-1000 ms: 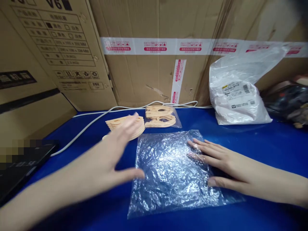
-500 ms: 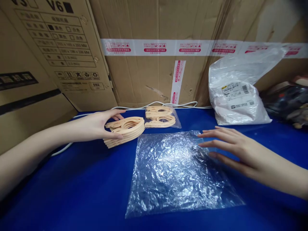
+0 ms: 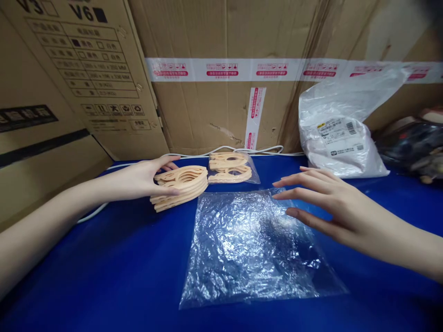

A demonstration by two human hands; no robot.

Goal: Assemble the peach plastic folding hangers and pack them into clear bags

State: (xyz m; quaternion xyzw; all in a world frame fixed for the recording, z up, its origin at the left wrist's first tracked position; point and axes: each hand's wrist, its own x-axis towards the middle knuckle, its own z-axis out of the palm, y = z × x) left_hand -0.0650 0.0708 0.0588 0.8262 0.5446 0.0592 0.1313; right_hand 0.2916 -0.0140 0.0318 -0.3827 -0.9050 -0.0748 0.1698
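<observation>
1. Blue tabletop [image 3: 104,272] here, cardboard boxes [image 3: 204,110] walling ten to one o'clock!
2. Centre: one flat clear bag [image 3: 238,253]; one white parcel [image 3: 335,154] at one.
3. Beige hangers: one loose stack [image 3: 192,190] at ten, one bagged set [image 3: 225,164] at eleven.
4. Left hand [image 3: 140,178] clasps the loose stack; right hand [image 3: 335,205], fingers apart, hovers at two.

Brown cardboard boxes [image 3: 200,106] behind blue tabletop [image 3: 114,272]

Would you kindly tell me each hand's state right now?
Left hand: closed on the stack of beige plastic hangers.
Right hand: open, empty, above the clear plastic bag.
</observation>
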